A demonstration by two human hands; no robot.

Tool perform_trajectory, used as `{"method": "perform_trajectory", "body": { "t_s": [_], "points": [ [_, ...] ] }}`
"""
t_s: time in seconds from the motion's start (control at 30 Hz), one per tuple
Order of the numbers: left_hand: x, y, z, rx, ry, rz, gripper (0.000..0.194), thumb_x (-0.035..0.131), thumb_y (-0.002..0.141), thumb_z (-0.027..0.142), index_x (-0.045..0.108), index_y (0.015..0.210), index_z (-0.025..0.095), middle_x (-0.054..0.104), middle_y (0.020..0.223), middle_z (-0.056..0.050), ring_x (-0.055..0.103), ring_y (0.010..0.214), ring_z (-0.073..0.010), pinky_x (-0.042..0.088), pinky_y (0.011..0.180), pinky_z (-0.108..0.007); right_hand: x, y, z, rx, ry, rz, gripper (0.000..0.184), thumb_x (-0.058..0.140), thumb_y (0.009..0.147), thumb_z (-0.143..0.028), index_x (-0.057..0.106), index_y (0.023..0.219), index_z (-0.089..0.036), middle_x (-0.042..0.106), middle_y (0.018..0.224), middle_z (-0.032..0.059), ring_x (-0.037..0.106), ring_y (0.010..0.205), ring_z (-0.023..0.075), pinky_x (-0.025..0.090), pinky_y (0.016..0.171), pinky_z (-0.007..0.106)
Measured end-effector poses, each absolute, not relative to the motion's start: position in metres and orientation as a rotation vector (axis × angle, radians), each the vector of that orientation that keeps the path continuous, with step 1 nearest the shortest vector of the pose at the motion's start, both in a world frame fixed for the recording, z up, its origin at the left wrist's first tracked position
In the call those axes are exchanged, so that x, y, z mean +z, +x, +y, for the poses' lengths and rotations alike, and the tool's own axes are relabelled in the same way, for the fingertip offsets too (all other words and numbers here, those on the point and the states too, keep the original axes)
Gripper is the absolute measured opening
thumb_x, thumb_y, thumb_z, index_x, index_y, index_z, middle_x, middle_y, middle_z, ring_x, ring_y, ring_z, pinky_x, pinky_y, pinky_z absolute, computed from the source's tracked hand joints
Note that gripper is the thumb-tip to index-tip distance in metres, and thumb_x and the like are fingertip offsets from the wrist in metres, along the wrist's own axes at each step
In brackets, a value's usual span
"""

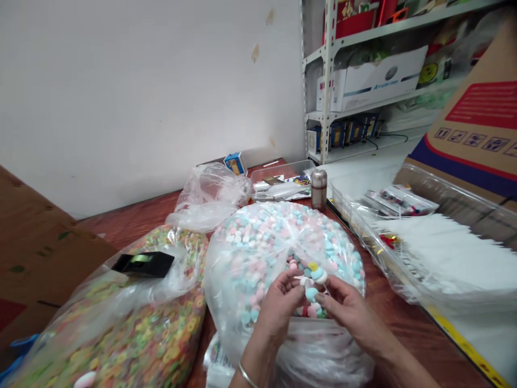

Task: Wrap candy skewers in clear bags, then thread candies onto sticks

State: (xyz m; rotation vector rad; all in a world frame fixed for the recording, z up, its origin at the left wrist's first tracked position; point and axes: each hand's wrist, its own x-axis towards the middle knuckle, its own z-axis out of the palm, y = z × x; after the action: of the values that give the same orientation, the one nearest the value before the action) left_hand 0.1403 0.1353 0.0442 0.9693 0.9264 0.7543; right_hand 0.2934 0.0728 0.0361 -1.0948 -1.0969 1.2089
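Note:
A big clear plastic bag (230,269) full of pale blue, pink and white candies (335,237) sits in front of me. Over its near side, my left hand (280,299) has its thumb and fingers pinched by a small white candy (306,282). Close beside it, the fingers of my right hand (345,307) are pinched at a light blue candy (311,294). More blue, white and yellow pieces bunch between the two hands; whether they are strung together I cannot tell. The hands partly hide the candies beneath.
Left lies a clear bag of ring-shaped candies (161,334) with a black tape dispenser (143,264) on top. A metal-topped shaker (319,189) stands behind. Clear trays (388,258) of white packets are at right, near a cardboard box (476,118) and shelving (328,81).

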Motion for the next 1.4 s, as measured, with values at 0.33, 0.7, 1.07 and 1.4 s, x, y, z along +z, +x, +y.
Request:
{"method": "perform_trajectory", "body": {
  "t_s": [0.33,0.7,1.07,1.4],
  "points": [
    [0.053,0.137,0.123,0.694,1.006,0.86,0.033,0.071,0.081,0.035,0.074,0.108,0.017,0.072,0.086,-0.007,0.064,0.074,-0.0175,0.051,0.074,-0.031,0.025,0.29,0.073,1.227,-1.151,-1.051,0.029,0.062,0.089,-0.043,0.065,0.106,-0.02,0.068,0.09,0.0005,0.063,0.082,0.0172,0.052,0.073,0.028],
    [0.039,0.143,0.118,0.828,1.037,0.977,0.031,0.077,0.07,0.026,0.073,0.099,0.015,0.073,0.074,-0.004,0.064,0.062,-0.0157,0.053,0.062,-0.026,0.022,0.282,0.072,1.02,-1.34,-1.14,0.023,0.056,0.091,-0.044,0.061,0.093,-0.021,0.065,0.084,0.0005,0.061,0.083,0.0191,0.047,0.075,0.027],
    [0.036,0.132,0.13,1.017,0.957,1.177,0.025,0.071,0.071,0.023,0.071,0.095,0.014,0.071,0.069,-0.001,0.062,0.06,-0.0125,0.05,0.056,-0.021,0.03,0.277,0.019,0.889,-1.531,-1.63,0.027,0.042,0.096,-0.04,0.063,0.082,-0.028,0.065,0.062,-0.0002,0.059,0.055,0.0187,0.048,0.057,0.024],
    [0.036,0.135,0.127,1.022,0.998,1.167,0.024,0.07,0.07,0.02,0.07,0.093,0.014,0.068,0.064,0.001,0.059,0.057,-0.0111,0.05,0.056,-0.021,0.051,0.27,0.02,1.02,-1.554,-1.344,0.036,0.045,0.092,-0.047,0.066,0.073,-0.023,0.067,0.066,0.0021,0.061,0.064,0.0181,0.049,0.06,0.022]
  ]
}}
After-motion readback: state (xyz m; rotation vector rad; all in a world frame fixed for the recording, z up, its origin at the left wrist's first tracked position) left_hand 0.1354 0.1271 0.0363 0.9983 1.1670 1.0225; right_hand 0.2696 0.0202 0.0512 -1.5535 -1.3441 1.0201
